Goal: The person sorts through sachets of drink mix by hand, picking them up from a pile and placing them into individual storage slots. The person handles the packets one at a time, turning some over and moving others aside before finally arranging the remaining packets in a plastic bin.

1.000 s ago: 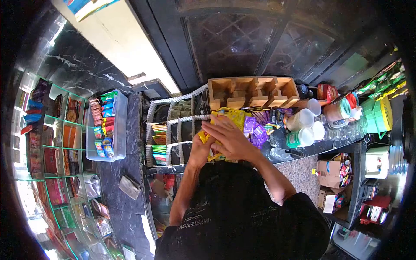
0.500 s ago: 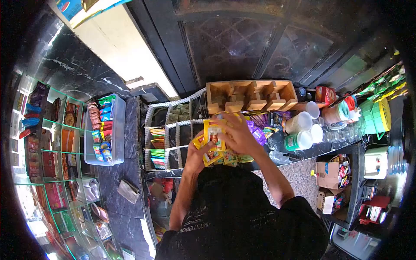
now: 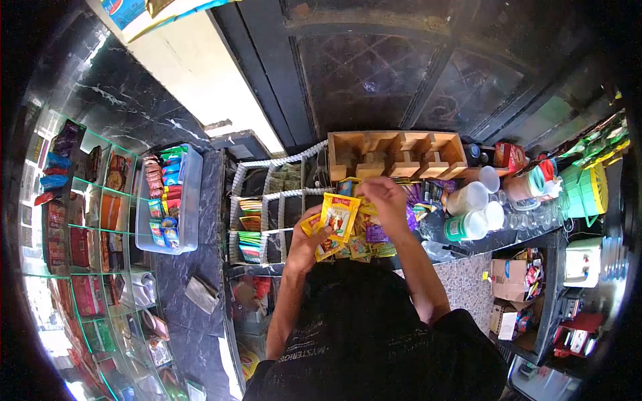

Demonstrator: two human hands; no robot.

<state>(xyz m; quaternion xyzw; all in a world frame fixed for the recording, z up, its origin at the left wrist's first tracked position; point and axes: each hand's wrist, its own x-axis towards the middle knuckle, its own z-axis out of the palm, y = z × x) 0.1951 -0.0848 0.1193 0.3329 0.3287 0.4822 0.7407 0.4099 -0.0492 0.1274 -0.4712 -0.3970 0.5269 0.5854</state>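
Back ctr point(image 3: 498, 240) was dark w/ marbled top. On its L part sat a white-edged divider rack point(image 3: 271, 198), sachets in some slots. R of that, toward the wall, stood a wooden compartment box point(image 3: 381, 142); in front lay a pile of loose sachets point(image 3: 361, 248), yel., purple etc., partly hidden. Farther R stood tubs point(image 3: 467, 198) w/ pale lids, plus clear containers point(image 3: 518, 219). Green basket point(image 3: 580, 190), yel. rim, was near R end; base unclear. L side ctr point(image 3: 184, 327), also dark & marbled, carried a clear plastic bin point(image 3: 193, 194) w/ packets &, apart from it, a pale flat pouch point(image 3: 202, 295). Low shelf point(image 3: 552, 284) at R held cardboard boxes point(image 3: 507, 279) w/ misc. packs.
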